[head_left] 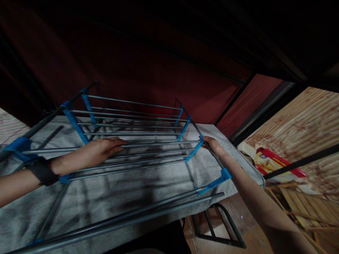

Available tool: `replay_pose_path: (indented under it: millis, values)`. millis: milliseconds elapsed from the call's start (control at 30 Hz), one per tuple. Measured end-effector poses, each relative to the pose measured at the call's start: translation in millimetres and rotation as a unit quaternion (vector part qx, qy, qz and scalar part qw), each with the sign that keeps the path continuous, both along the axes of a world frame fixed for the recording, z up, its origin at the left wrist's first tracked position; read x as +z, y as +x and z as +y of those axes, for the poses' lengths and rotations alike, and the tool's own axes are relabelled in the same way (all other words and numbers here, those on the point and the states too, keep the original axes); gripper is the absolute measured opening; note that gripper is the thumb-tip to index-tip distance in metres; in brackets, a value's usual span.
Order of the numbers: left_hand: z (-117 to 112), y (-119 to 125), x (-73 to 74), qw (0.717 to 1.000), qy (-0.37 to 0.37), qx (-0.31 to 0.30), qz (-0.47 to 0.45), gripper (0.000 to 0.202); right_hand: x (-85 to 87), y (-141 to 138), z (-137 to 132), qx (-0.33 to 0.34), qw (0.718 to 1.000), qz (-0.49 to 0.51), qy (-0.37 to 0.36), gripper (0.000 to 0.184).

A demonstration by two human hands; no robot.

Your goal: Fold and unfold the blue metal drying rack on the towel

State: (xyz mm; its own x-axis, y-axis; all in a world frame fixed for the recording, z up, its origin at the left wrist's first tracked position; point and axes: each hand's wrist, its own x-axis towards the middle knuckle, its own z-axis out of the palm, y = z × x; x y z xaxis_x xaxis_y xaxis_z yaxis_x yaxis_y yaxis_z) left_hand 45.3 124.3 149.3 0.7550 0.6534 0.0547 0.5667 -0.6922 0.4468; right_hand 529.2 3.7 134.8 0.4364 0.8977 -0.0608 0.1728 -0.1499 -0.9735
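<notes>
Dark red panels (148, 67) rise behind a surface spread with rumpled grey cloth (111, 192), on which a rack (159, 143) of grey metal tubes and blue plastic brackets lies, stretching from the left edge across to the right of the middle. At the far left, a patch of pale striped fabric (12, 127) shows beyond the rack. Nearer, a large blue bracket (18, 148) sits on the rack's left pole, with a crossbar running right from it. Over that crossbar reaches the left hand (103, 150), a black wristband (42, 171) on its wrist; the fingers and thumb are closed on the bar, partway along it. More parallel bars lie beyond and below this hand, and thicker tubes slant across the near side.

Further right, the crossbar meets a smaller blue bracket (194, 151) on the right pole. There the right hand (214, 145) has its fingertips pinched on the upper end of the bracket, beside the pole. Below the cloth's near edge stands a black metal frame (217, 240) on the tiled floor. At far right lie a red-and-yellow package (275, 162) and, nearer, wooden slats (304, 208).
</notes>
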Motion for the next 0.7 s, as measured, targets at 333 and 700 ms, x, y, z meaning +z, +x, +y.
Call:
replay_pose_path:
  millis: [333,700]
  values:
    - [0.2,-2.7,-1.3,1.0,0.01,0.001,-0.01,0.046,0.1,-0.9,-1.0,-0.005,1.0,0.009,-0.004,0.029]
    - [0.6,-3.6,-0.2,0.999,0.027,-0.012,-0.012,0.048,-3.4,-1.4,-3.3,-0.012,0.997,0.072,0.007,0.026]
